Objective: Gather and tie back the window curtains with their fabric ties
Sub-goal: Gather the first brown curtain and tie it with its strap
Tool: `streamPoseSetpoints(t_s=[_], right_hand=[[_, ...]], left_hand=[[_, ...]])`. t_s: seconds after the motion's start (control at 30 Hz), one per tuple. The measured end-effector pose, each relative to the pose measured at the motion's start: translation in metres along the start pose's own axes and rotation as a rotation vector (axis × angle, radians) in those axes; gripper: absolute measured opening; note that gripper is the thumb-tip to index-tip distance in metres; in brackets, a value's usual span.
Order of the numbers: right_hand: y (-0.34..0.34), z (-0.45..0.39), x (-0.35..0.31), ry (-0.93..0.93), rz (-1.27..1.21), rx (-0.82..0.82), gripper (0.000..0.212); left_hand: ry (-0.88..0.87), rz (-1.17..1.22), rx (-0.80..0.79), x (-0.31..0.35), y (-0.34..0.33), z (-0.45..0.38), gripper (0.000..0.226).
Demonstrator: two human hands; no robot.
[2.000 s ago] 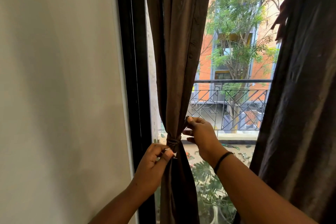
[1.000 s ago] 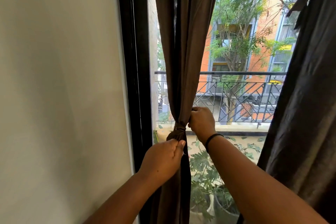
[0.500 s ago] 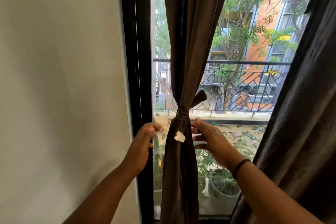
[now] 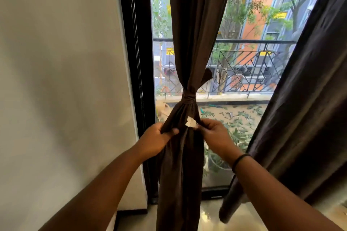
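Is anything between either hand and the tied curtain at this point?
Nothing visible. The left hand grips the left curtain directly below the fabric tie, and the right hand pinches it beside the white tag. The right curtain hangs loose, apart from both hands.

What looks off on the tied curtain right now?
A small white tag shows on the brown curtain below the fabric tie, between the left hand and right hand. The tie's loose end sticks out to the right.
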State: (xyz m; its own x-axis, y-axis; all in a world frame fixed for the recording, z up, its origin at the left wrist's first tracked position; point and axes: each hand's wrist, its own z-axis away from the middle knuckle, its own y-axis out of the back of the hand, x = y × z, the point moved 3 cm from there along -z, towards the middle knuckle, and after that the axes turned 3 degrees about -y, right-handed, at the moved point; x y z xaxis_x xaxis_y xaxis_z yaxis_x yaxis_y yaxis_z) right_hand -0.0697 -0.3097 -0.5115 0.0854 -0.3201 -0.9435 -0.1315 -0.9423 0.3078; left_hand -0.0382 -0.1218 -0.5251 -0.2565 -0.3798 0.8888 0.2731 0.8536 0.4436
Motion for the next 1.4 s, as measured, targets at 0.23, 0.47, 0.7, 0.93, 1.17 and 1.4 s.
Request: streamPoseSetpoints(t_s=[0.23, 0.47, 0.7, 0.93, 1.17, 1.4], right_hand=[[0.012, -0.010, -0.002, 0.043, 0.318, 0.275, 0.017], [-0.006, -0.003, 0.010, 0.073, 0.196, 0.193, 0.007], [-0.009, 0.014, 0.038, 0.114, -0.146, -0.028, 0.052], [-0.005, -0.006, 0.057, 0.175, 0.151, -0.131, 0.034], [0.022, -0.033, 0.061, 0.211, 0.402, -0.264, 0.052], [0.057, -0.053, 0.074, 0.261, 0.467, -0.165, 0.041]], left_hand=[[-0.303, -0.685, 0.242, -0.004, 0.026, 0.020, 0.027], [-0.378, -0.319, 0.217, -0.016, 0.021, 0.022, 0.013], [-0.076, 0.559, 0.099, -0.012, -0.003, 0.015, 0.067], [0.002, 0.177, -0.011, -0.005, -0.042, 0.000, 0.037], [-0.030, -0.412, 0.336, -0.021, -0.047, -0.005, 0.027], [0.084, -0.247, 0.600, -0.029, -0.037, -0.003, 0.026]])
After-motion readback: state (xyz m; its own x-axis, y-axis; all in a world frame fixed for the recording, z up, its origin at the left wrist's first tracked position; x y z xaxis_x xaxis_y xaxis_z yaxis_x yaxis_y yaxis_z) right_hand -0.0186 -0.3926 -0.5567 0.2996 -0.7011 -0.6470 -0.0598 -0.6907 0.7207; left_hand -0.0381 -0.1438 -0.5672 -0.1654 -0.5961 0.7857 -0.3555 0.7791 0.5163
